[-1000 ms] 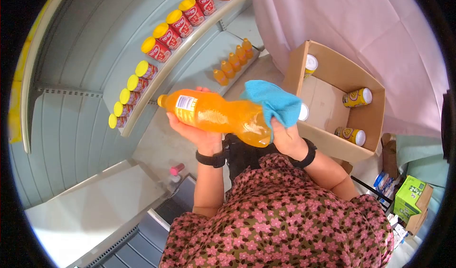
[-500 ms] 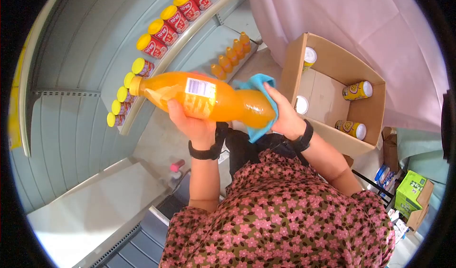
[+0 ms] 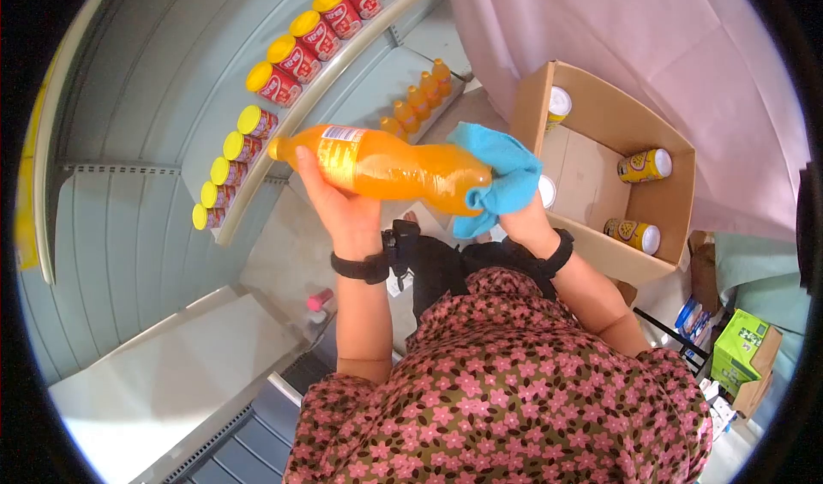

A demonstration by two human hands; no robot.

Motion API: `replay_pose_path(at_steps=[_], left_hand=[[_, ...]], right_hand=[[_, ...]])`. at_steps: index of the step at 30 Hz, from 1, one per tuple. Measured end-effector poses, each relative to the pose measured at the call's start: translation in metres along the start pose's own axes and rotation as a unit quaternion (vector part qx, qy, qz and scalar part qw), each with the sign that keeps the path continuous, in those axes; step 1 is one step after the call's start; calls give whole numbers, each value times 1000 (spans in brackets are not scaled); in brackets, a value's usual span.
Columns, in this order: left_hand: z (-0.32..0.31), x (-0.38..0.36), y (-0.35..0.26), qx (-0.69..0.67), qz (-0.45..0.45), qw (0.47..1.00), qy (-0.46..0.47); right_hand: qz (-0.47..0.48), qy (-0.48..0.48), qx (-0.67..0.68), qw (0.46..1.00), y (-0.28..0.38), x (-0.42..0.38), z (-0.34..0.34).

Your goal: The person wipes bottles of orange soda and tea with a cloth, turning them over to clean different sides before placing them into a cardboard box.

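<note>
A large bottle of orange drink (image 3: 399,171) lies nearly level in the air, its cap to the left and its base to the right. My left hand (image 3: 339,205) grips it from below near the label, thumb up along the side. At the base end, my right hand (image 3: 525,218) holds a blue cloth (image 3: 506,171), which touches the bottle's base and covers part of it. The fingers of my right hand are mostly hidden behind the cloth.
Yellow-lidded tubs (image 3: 296,58) line a curved shelf (image 3: 321,81) at upper left. Small orange bottles (image 3: 417,102) stand on a shelf beyond. An open cardboard box (image 3: 600,252) with several yellow cans (image 3: 639,167) is at right. A green box (image 3: 739,347) lies at lower right.
The bottle has turned about its length, so its label faces further up, and it has shifted slightly right. My right hand and the cloth have moved right, with the cloth bunched up.
</note>
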State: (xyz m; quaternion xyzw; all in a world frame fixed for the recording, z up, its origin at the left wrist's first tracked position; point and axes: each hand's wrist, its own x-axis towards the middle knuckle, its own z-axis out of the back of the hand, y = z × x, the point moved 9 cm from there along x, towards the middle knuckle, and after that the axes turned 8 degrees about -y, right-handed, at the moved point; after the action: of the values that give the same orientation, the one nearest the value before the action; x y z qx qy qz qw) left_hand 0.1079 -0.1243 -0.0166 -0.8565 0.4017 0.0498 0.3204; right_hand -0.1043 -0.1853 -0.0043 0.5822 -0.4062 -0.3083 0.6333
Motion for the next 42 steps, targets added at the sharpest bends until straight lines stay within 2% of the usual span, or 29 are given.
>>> replay_pose_path(at_steps=[1, 2, 3, 4, 5, 6, 8, 9, 10, 11, 12, 14, 16, 18, 20, 22, 24, 25, 28, 29, 30, 31, 32, 34, 36, 38, 39, 40, 42], left_hand=[[3, 1, 2, -8, -3, 1000, -8], [4, 1, 4, -15, -6, 1000, -14], [2, -1, 5, -15, -6, 1000, -13], [-1, -6, 0, 1, -48, 999, -10], [-5, -10, -4, 17, -89, 996, -6], [-9, -13, 0, 19, -87, 996, -4], [-13, -22, -11, 65, -193, 979, -25], [-14, -24, -9, 66, -193, 979, -22], [-25, -29, -8, 93, -207, 973, 35], [-34, -34, -8, 119, -219, 964, 92], [-33, -34, -7, 121, -217, 964, 96], [-47, -42, -4, 148, -228, 940, 208], [-51, -41, -4, 173, -198, 931, 252], [-72, -52, -6, 86, -163, 924, 334], [-84, -58, -5, 85, -159, 924, 338], [-90, -58, -3, 85, -152, 923, 342], [-90, -53, 1, 96, -163, 926, 327], [-95, -49, -3, 97, -155, 925, 333], [-105, -46, -4, 175, -198, 908, 326], [-101, -41, 2, 177, -168, 920, 307], [-98, -37, 10, 179, -136, 931, 289], [-100, -38, 16, 185, -129, 927, 300], [-102, -39, 24, 190, -101, 927, 307], [-107, -40, 35, 202, -69, 922, 324], [-110, -43, 53, 178, 22, 916, 360], [-117, -49, 64, 176, 52, 906, 382], [-122, -54, 69, 169, 73, 899, 398], [-126, -59, 74, 164, 81, 897, 403], [-134, -72, 89, 160, 111, 886, 422]], right_hand=[[0, 1, 0, 1000, 6, 0, -4], [-74, -29, 132, 988, 4, -4, -8], [-147, -59, 260, 952, 1, -5, -14], [-146, -61, 260, 953, 4, 0, -17], [-227, -49, 388, 892, -4, 1, -29], [-302, -35, 507, 806, -9, -1, -42], [-312, -77, 517, 794, -23, 2, -37], [-326, -32, 543, 773, -28, 5, -41], [-339, 14, 567, 751, -29, 6, -45], [-387, -26, 532, 753, -45, 0, -40], [-384, -29, 534, 753, -45, 0, -39], [-461, -50, 511, 724, -56, -12, -41], [-482, -34, 471, 738, -69, -21, -38], [-495, -16, 437, 750, -68, -28, -35], [-529, -37, 337, 778, -67, -36, -26], [-517, -50, 349, 780, -65, -37, -23], [-484, 5, 413, 772, -50, -36, -24], [-480, -3, 418, 772, -39, -36, -29], [-422, -9, 440, 793, -12, -35, -30], [-301, -24, 197, 933, -14, -27, -13], [-156, -44, -68, 984, -3, -20, 0], [-90, -62, -56, 992, 5, -17, 1], [-90, -77, -50, 992, 2, -17, 1], [113, -186, -164, 962, 32, -20, 19], [106, -209, -137, 962, 30, -26, 31], [129, -174, -155, 964, 40, -31, 33], [87, -197, -153, 964, 37, -33, 39], [87, -204, -160, 962, 40, -36, 42], [47, -245, -55, 967, 38, -45, 60]])
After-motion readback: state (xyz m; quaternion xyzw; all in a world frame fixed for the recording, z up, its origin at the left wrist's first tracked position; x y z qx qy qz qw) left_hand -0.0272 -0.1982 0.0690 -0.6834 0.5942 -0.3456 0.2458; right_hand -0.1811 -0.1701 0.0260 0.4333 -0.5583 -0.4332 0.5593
